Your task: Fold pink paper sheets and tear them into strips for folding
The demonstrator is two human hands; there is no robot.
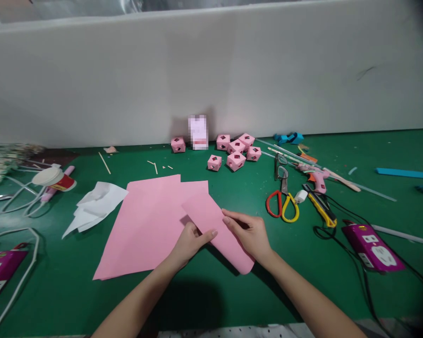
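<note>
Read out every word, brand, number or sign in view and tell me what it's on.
No text is readable.
Upright card: pixelated, unreadable.
Cup: any print on its red band is too blurred.
Right purple box: markings too small.
Left purple box: likewise.

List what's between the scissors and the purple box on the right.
Head view: the yellow-and-black knife, a looped black cable, and a small white piece right by the yellow handle of the scissors.
</note>
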